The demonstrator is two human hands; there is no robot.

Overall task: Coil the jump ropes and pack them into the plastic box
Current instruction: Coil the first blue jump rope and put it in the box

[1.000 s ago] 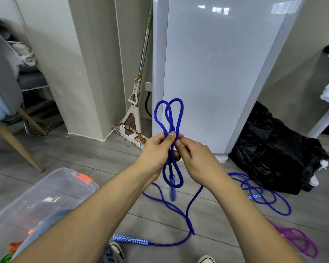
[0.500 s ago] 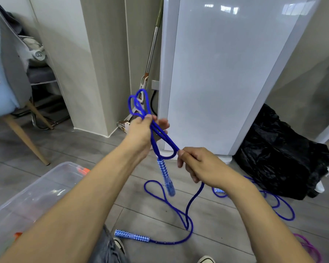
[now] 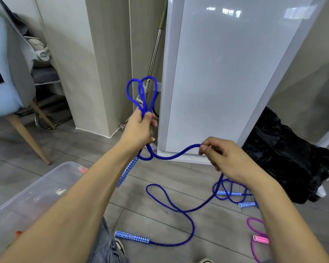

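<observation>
My left hand [image 3: 139, 128] grips folded loops of a blue jump rope [image 3: 175, 155]; two loops stick up above the fist and one patterned handle [image 3: 127, 171] hangs below it. My right hand [image 3: 222, 156] pinches the same rope further along, pulled out to the right. The rest of the rope trails down to the floor, ending in a second handle [image 3: 131, 237] near my shoe. Another blue rope [image 3: 234, 194] and a pink rope [image 3: 256, 238] lie on the floor at the right. The clear plastic box [image 3: 36, 188] sits at the lower left.
A white cabinet [image 3: 226, 73] stands straight ahead with a mop [image 3: 154, 54] leaning beside it. A black plastic bag [image 3: 285, 154] lies at the right. A light blue chair [image 3: 6, 92] with wooden legs stands at the left. The floor is grey tile.
My right hand has slid rightward along the rope, drawing out a longer stretch between the hands. My left hand has kept hold of the loops at about the same height, and they stand more upright.
</observation>
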